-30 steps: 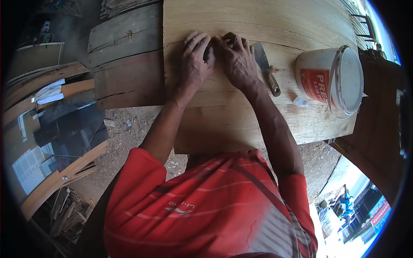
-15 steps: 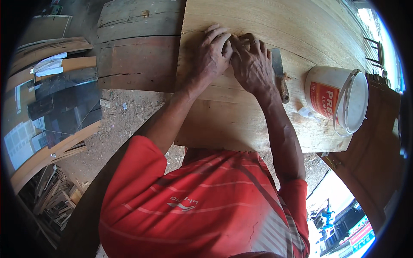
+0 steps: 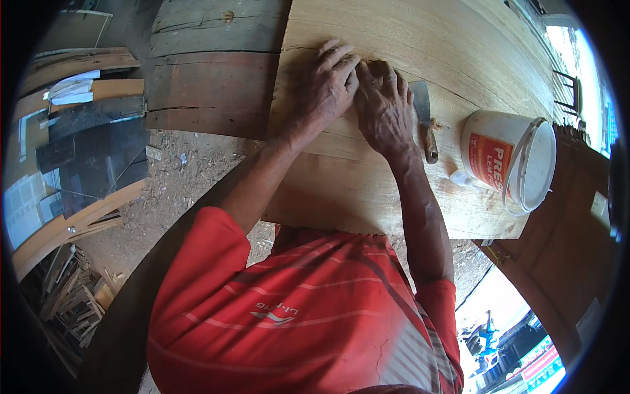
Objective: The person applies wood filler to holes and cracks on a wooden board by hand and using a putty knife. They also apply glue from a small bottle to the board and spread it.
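Note:
My left hand (image 3: pixel 332 87) rests on a pale wooden board (image 3: pixel 328 187), its fingers bent toward the right. Close beside it, nearly touching, my right hand (image 3: pixel 384 113) bears on the same board with fingers curled down. The hands meet at a thin crack running across the wood. Both look closed; anything pinched between the fingertips is hidden behind them. Just right of my right hand lies a putty knife (image 3: pixel 422 108) with a dark flat blade and a worn wooden handle. No finger grips that knife.
A white plastic bucket (image 3: pixel 482 141) with a red label lies on its side at the board's right. Beside it is a small whitish piece (image 3: pixel 461 178). Darker planks (image 3: pixel 210 92) adjoin the board's left side. Wood scraps (image 3: pixel 75 295) are heaped at lower left.
The view has shifted slightly. My right fingers have drawn a little nearer to me along the board; my left hand stays in nearly the same place. Knife and bucket keep their places.

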Demonstrator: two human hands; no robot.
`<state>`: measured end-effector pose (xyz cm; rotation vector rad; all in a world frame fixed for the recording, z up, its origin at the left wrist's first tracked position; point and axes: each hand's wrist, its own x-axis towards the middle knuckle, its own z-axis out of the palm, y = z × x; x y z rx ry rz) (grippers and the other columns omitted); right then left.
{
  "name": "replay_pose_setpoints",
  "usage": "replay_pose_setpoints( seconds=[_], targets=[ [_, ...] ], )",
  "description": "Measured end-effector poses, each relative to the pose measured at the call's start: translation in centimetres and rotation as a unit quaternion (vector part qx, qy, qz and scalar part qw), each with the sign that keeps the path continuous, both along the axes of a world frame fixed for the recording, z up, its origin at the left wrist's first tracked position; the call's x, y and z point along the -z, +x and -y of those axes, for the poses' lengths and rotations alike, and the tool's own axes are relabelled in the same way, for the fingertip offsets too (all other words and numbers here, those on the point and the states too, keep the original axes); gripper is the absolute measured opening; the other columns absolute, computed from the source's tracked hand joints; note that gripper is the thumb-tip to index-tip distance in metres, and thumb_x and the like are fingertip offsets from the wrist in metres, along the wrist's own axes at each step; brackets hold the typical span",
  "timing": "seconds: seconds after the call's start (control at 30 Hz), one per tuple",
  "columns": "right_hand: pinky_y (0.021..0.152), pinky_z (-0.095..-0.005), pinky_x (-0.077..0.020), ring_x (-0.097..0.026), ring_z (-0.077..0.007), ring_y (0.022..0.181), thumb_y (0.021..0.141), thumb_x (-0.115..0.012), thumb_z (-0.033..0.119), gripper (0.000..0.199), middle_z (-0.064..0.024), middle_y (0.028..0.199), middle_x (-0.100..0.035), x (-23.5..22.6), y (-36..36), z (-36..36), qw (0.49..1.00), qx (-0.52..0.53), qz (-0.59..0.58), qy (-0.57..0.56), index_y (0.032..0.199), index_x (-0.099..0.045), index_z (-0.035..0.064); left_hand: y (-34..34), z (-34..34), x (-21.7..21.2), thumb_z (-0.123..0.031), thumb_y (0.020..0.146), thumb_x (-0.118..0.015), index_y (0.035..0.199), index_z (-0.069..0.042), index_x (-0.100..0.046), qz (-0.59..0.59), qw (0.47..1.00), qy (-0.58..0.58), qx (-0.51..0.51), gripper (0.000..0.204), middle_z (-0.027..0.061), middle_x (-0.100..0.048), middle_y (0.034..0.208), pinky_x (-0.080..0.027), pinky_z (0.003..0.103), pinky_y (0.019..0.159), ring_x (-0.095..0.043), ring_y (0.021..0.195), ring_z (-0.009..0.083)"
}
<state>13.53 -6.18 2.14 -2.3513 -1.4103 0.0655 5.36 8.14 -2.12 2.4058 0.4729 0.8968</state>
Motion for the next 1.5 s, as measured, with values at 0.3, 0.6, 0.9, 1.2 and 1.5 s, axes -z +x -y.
replay_pose_setpoints(
  seconds=[0.3, 0.6, 0.9, 1.2, 1.5],
  targets=[
    [0.109, -0.0605, -0.0424, -0.052, -0.0434, 0.134, 0.102, -0.066, 0.025, 0.058, -0.0175, 0.149, -0.054, -0.8, -0.1, -0.4, 1.0, 0.009, -0.016, -0.008, 0.158, -0.054, 0.0225, 0.0, 0.1, -0.1, 0.0, 0.09, -0.071, 0.109, 0.002, -0.074, 0.048, 0.998, -0.049, -0.005, 0.02, 0.0171, -0.072, 0.124, -0.056, 0.047, 0.106, -0.065, 0.126, 0.0383],
    [0.106, -0.0563, -0.045, -0.055, -0.0419, 0.13, 0.101, -0.066, 0.025, 0.055, -0.0165, 0.143, -0.056, -1.3, 0.4, -0.7, 0.999, 0.01, 0.007, -0.031, 0.155, -0.057, 0.0183, 0.2, -0.1, 0.1, 0.001, 0.089, -0.07, 0.107, 0.002, -0.073, 0.051, 0.996, -0.06, -0.031, 0.018, 0.0163, -0.072, 0.121, -0.056, 0.046, 0.104, -0.067, 0.12, 0.0367],
    [0.105, -0.057, -0.0461, -0.055, -0.0424, 0.129, 0.101, -0.066, 0.026, 0.054, -0.0179, 0.146, -0.055, -0.7, 0.9, -1.1, 0.998, 0.016, 0.021, -0.052, 0.155, -0.059, 0.022, 0.0, -0.3, -0.4, 0.001, 0.09, -0.068, 0.114, 0.002, -0.073, 0.046, 0.997, -0.06, -0.017, 0.024, 0.0179, -0.072, 0.125, -0.055, 0.047, 0.107, -0.067, 0.122, 0.038],
    [0.107, -0.0543, -0.0468, -0.059, -0.0429, 0.122, 0.101, -0.063, 0.015, 0.053, -0.0235, 0.144, -0.058, -0.7, 4.7, 0.3, 0.997, -0.013, -0.041, 0.066, 0.154, -0.06, 0.0148, 0.0, 0.1, -0.7, -0.002, 0.093, -0.068, 0.128, -0.002, -0.075, -0.028, 1.0, -0.006, 0.0, 0.036, 0.0193, -0.066, 0.14, -0.05, 0.049, 0.115, -0.058, 0.136, 0.0404],
    [0.113, -0.0589, -0.0426, -0.052, -0.0463, 0.137, 0.1, -0.065, 0.021, 0.055, -0.0222, 0.155, -0.053, 0.0, 5.6, 0.1, 0.998, -0.058, 0.027, -0.007, 0.155, -0.06, 0.0211, 0.3, 0.2, -0.5, -0.006, 0.093, -0.068, 0.128, -0.004, -0.076, -0.042, 0.999, -0.002, -0.003, 0.036, 0.0182, -0.064, 0.144, -0.048, 0.049, 0.117, -0.056, 0.139, 0.0397]
  ],
)
